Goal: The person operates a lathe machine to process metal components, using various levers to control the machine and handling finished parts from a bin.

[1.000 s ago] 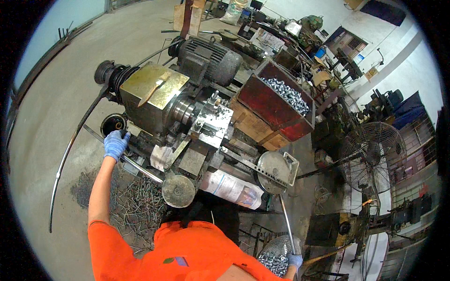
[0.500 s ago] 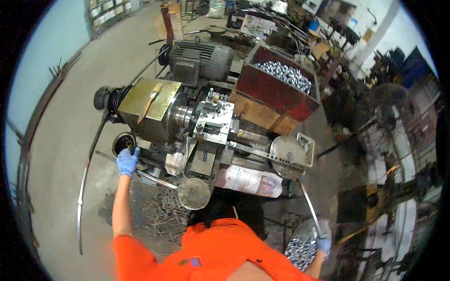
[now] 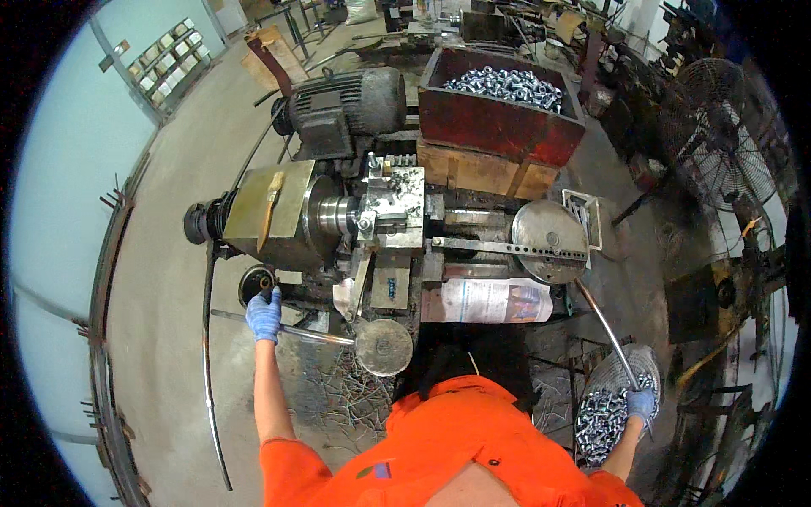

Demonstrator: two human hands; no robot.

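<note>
My left hand (image 3: 263,318), in a blue glove, is at the left of the machine, its fingers closed at the near edge of a round black bowl-like part (image 3: 245,291). What they hold, if anything, cannot be made out. Beside that hand a metal lever rod (image 3: 325,337) runs to a round disc (image 3: 383,346). My right hand (image 3: 640,404), also gloved in blue, grips a long metal lever (image 3: 601,324) that slants down from the large perforated-arm disc (image 3: 541,239). Under this hand sits a mesh basket (image 3: 649,362) of shiny small metal parts (image 3: 601,422).
A small lathe-like machine (image 3: 394,207) stands ahead, with a brush (image 3: 269,207) on its brass-coloured cover and a motor (image 3: 346,106) behind. A red box (image 3: 498,125) of metal parts is beyond. A fan (image 3: 718,135) stands at right. Metal shavings (image 3: 351,393) litter the floor.
The head view has turned, so the machine sits straighter and most things lie farther right. My left hand stays by the black part, and my right hand keeps its hold on the lever.
</note>
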